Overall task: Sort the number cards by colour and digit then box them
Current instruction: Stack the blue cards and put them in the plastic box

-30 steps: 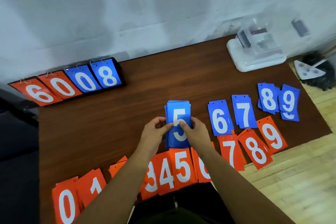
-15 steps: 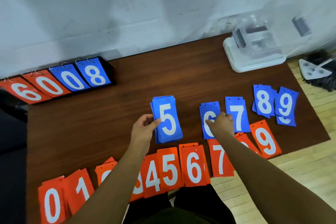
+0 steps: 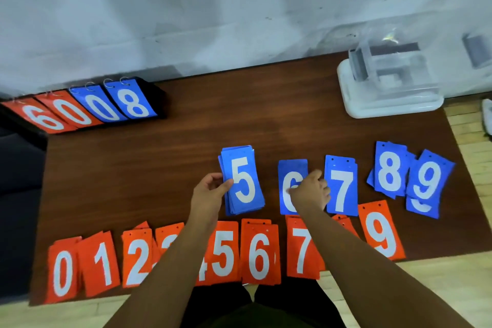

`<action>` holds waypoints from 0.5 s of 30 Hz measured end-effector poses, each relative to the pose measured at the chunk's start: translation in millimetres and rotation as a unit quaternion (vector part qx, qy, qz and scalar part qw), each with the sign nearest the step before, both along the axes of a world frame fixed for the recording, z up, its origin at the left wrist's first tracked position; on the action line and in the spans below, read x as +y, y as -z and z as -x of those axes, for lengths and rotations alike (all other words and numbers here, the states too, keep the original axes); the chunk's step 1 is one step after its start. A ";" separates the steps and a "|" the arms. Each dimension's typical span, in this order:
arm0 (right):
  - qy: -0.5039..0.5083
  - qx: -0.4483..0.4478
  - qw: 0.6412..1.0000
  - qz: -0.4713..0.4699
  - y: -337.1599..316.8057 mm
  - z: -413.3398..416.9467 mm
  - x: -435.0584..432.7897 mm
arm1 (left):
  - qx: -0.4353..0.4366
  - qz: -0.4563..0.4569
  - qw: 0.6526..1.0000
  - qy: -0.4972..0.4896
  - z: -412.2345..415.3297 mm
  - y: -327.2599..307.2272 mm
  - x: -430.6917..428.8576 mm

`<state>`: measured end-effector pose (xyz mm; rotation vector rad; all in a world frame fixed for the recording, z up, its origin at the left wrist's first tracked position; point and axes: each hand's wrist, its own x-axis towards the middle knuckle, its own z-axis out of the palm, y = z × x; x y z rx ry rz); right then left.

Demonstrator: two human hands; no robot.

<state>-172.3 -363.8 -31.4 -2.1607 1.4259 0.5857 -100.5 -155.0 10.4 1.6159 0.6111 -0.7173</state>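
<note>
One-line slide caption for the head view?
Left hand holds the blue 5 stack; right hand rests on the blue 6 card, above the orange row.

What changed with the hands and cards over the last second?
The right hand let go of the blue 5 stack and moved right onto the blue 6 card. The left hand still holds the blue 5 stack. The other cards lie as before.

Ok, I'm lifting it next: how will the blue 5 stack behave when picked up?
The blue 5 stack looks stiff: its cards lie flat, unbent. Probably light: the left hand pinches one edge. Edges fan, so cards may slide apart.
</note>
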 end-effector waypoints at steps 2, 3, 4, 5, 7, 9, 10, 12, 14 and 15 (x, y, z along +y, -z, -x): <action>-0.026 -0.050 0.998 -0.018 0.5 1.2 -8.5 | 0.001 0.001 1.000 -0.008 3.1 0.9 -7.1; -0.032 -0.087 0.995 -0.038 -0.3 1.4 -13.2 | 0.002 -0.003 1.000 -0.013 3.9 1.7 -9.7; -0.027 -0.131 0.989 -0.068 -2.3 1.1 -17.7 | 0.003 -0.006 1.000 -0.021 4.3 3.0 -11.3; -0.006 -0.175 0.979 -0.104 -6.3 0.8 -22.0 | 0.002 -0.010 1.000 -0.028 4.1 4.3 -12.2; 0.055 -0.253 0.948 -0.183 -19.0 0.9 -30.4 | -0.003 -0.018 0.999 -0.038 1.7 7.1 -14.5; 0.085 -0.296 0.918 -0.251 -34.3 1.9 -37.6 | -0.008 -0.019 0.999 -0.034 0.5 9.1 -20.1; 0.087 -0.301 0.909 -0.274 -39.6 3.3 -39.8 | -0.009 -0.013 1.000 -0.027 0.7 9.4 -25.0; 0.086 -0.293 0.909 -0.284 -45.6 6.4 -42.3 | -0.002 0.012 1.000 -0.006 2.5 8.5 -40.0; 0.080 -0.278 0.922 -0.257 -46.2 9.8 -42.2 | 0.009 0.058 0.998 0.026 6.2 7.5 -58.7; 0.062 -0.265 0.936 -0.223 -45.5 11.7 -42.4 | 0.015 0.082 0.995 0.047 8.7 6.8 -68.8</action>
